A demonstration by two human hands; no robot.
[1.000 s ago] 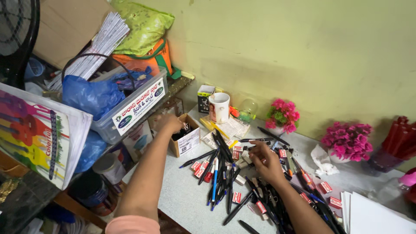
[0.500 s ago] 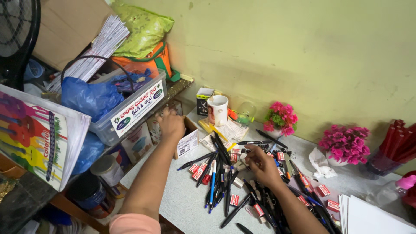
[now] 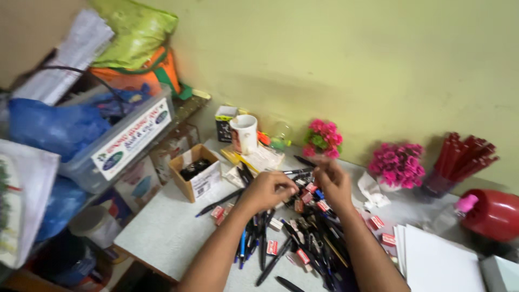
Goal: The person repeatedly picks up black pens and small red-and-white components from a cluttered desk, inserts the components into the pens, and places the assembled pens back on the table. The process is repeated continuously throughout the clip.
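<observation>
My left hand [image 3: 266, 190] and my right hand [image 3: 332, 183] meet over a heap of black and blue pens [image 3: 286, 240] on the white table [image 3: 162, 232]. The right hand's fingertips pinch one end of a black pen [image 3: 296, 171] that lies level between the two hands. The left hand's fingers are curled beside that pen, and motion blur hides whether they grip it. Small red-and-white packets [image 3: 272, 247] lie scattered among the pens. An open cardboard box [image 3: 186, 186] with dark items inside stands to the left of my left hand.
A white mug [image 3: 244, 133] and two pink flower bunches [image 3: 323, 138] [image 3: 397, 162] line the wall. Red pens in a holder [image 3: 462, 157], a red container [image 3: 494, 213] and stacked white paper [image 3: 438, 259] stand at right. A clear plastic bin [image 3: 130, 135] with a blue bag [image 3: 48, 124] is at left.
My left hand has left the cardboard box and come right to meet the right hand over the pens. The right hand has lifted a pen. The view has swung right.
</observation>
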